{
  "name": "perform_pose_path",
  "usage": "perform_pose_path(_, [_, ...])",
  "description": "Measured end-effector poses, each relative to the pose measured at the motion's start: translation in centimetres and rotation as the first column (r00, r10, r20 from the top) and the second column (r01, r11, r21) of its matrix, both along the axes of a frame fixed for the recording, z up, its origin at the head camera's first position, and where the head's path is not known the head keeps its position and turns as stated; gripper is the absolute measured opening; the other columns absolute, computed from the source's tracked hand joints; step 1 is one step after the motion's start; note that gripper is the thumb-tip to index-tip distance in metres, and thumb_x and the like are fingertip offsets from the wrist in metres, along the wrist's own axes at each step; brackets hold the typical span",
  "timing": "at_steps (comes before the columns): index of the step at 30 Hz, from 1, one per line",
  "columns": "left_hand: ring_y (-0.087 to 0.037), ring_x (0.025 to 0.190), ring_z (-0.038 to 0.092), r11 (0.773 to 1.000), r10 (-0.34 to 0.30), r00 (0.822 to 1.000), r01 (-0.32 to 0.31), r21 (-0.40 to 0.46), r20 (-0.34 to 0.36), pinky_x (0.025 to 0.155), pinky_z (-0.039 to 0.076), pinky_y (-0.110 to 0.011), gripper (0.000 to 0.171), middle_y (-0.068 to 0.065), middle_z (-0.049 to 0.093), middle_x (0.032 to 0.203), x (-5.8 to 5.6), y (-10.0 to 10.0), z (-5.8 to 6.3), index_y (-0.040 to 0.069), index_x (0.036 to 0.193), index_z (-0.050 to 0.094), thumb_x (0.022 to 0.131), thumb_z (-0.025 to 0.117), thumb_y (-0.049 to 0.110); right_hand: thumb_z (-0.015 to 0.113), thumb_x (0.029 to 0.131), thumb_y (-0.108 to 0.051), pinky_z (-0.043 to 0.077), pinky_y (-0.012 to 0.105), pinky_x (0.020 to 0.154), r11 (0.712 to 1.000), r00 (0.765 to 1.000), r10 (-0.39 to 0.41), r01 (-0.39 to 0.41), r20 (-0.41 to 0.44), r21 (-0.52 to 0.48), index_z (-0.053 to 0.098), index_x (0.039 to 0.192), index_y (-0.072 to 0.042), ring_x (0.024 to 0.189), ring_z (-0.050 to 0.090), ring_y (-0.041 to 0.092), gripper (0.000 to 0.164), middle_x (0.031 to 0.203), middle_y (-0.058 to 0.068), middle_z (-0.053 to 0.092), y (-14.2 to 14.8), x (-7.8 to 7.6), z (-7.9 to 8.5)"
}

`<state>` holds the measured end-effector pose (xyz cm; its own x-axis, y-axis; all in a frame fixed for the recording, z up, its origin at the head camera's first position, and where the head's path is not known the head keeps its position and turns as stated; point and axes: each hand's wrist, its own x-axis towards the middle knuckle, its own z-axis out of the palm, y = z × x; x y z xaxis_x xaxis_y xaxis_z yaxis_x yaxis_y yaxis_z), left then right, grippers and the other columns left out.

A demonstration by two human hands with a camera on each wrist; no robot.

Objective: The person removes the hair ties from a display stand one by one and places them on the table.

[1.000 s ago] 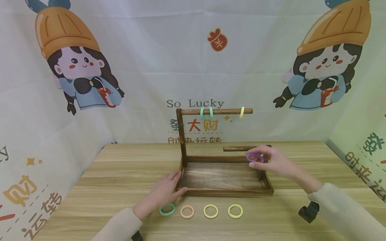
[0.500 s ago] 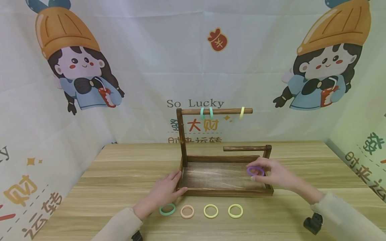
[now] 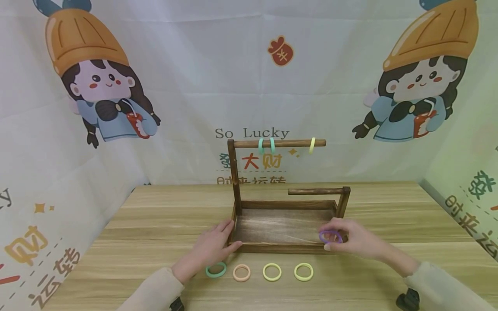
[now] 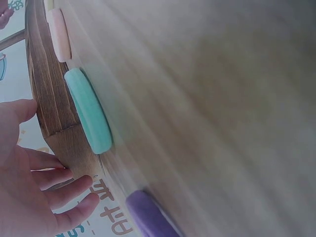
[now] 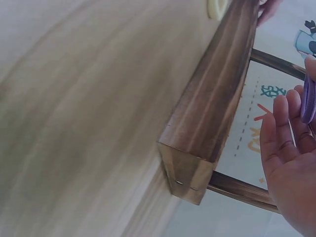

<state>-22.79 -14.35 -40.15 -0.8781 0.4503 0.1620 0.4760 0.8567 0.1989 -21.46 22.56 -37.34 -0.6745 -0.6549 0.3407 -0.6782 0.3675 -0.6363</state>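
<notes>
My right hand (image 3: 355, 238) pinches a purple ring (image 5: 308, 101) between thumb and fingers, over the front right corner of a dark wooden rack (image 3: 285, 249) with a tray base. With fingers extended, my left hand (image 3: 212, 245) rests on the rack's left front corner. In front of the rack a green ring (image 4: 89, 111), an orange ring (image 3: 241, 280) and two yellow rings (image 3: 272, 279) lie in a row. Another purple ring (image 4: 150, 215) shows in the left wrist view; in the head view it is hidden. Two green rings and a yellow ring (image 3: 312, 146) hang on the upper bar (image 3: 292, 144).
A shorter, lower bar (image 3: 313, 191) on the rack's right post points left and carries no rings. The rack stands on a wood-grain table (image 3: 155, 216). A printed cloth (image 3: 194, 65) hangs behind and at both sides.
My right hand has come down and toward me with the purple ring, from beside the lower bar to the tray's front right corner. The left hand has stayed put.
</notes>
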Motion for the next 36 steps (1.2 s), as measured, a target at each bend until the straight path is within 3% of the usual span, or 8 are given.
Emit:
perform_pose_path(4, [-0.041, 0.114, 0.038, 1.000, -0.001, 1.000, 0.001, -0.001, 0.000, 0.090, 0.032, -0.052, 0.066, -0.021, 0.037, 0.132, 0.0, 0.0, 0.0, -0.006, 0.129, 0.039, 0.088, 0.048, 0.044, 0.067, 0.079, -0.014, 0.046, 0.024, 0.056, 0.999, 0.999, 0.031, -0.031, -0.008, -0.006, 0.059, 0.107, 0.000, 0.069, 0.049, 0.010, 0.033, 0.081, -0.006, 0.053, 0.0, 0.2, -0.7])
perform_pose_path(10, [-0.041, 0.114, 0.038, 1.000, -0.001, 1.000, 0.001, -0.016, -0.003, 0.090, 0.033, -0.052, 0.067, -0.021, 0.036, 0.132, 0.0, 0.0, 0.0, -0.006, 0.129, 0.039, 0.088, 0.047, 0.045, 0.069, 0.077, -0.017, 0.043, 0.021, 0.051, 0.998, 0.995, 0.058, -0.056, -0.086, 0.024, 0.060, 0.106, -0.001, 0.065, 0.048, 0.007, 0.034, 0.079, -0.009, 0.053, 0.2, 0.5, -1.6])
perform_pose_path(17, [-0.041, 0.114, 0.038, 1.000, 0.000, 1.000, 0.000, -0.020, -0.001, 0.090, 0.033, -0.051, 0.067, -0.020, 0.036, 0.133, 0.0, 0.0, 0.0, -0.006, 0.129, 0.039, 0.088, 0.046, 0.046, 0.069, 0.076, -0.015, 0.043, 0.020, 0.053, 0.994, 0.992, 0.080, -0.072, -0.097, 0.082, 0.060, 0.105, -0.003, 0.068, 0.050, 0.010, 0.033, 0.087, -0.008, 0.055, 0.3, 1.0, -2.4])
perform_pose_path(21, [-0.041, 0.114, 0.038, 1.000, 0.001, 1.000, -0.001, -0.016, 0.001, 0.090, 0.033, -0.051, 0.067, -0.020, 0.036, 0.133, -0.1, 0.0, 0.0, -0.006, 0.130, 0.038, 0.088, 0.047, 0.046, 0.069, 0.076, -0.015, 0.042, 0.020, 0.052, 0.992, 0.993, 0.094, -0.087, -0.076, 0.096, 0.059, 0.105, -0.002, 0.068, 0.050, 0.012, 0.034, 0.090, -0.006, 0.056, 0.4, 1.2, -2.7])
perform_pose_path(28, [-0.040, 0.114, 0.039, 1.000, -0.001, 1.000, 0.001, -0.022, -0.010, 0.090, 0.034, -0.050, 0.067, -0.020, 0.037, 0.132, -0.1, -0.1, -0.1, -0.006, 0.130, 0.039, 0.088, 0.047, 0.046, 0.066, 0.079, -0.018, 0.042, 0.019, 0.051, 0.982, 0.993, 0.119, -0.114, -0.020, 0.150, 0.058, 0.106, -0.001, 0.064, 0.046, 0.001, 0.033, 0.091, -0.007, 0.056, 0.4, 1.5, -3.0])
perform_pose_path(36, [-0.039, 0.115, 0.038, 1.000, -0.001, 1.000, 0.001, -0.028, -0.007, 0.090, 0.033, -0.049, 0.067, -0.020, 0.036, 0.132, -0.1, -0.1, 0.0, -0.006, 0.129, 0.039, 0.088, 0.046, 0.046, 0.066, 0.079, -0.021, 0.044, 0.018, 0.055, 0.971, 0.992, 0.126, -0.120, -0.016, 0.208, 0.058, 0.107, -0.001, 0.070, 0.047, 0.002, 0.035, 0.093, -0.006, 0.055, 0.3, 1.7, -3.6])
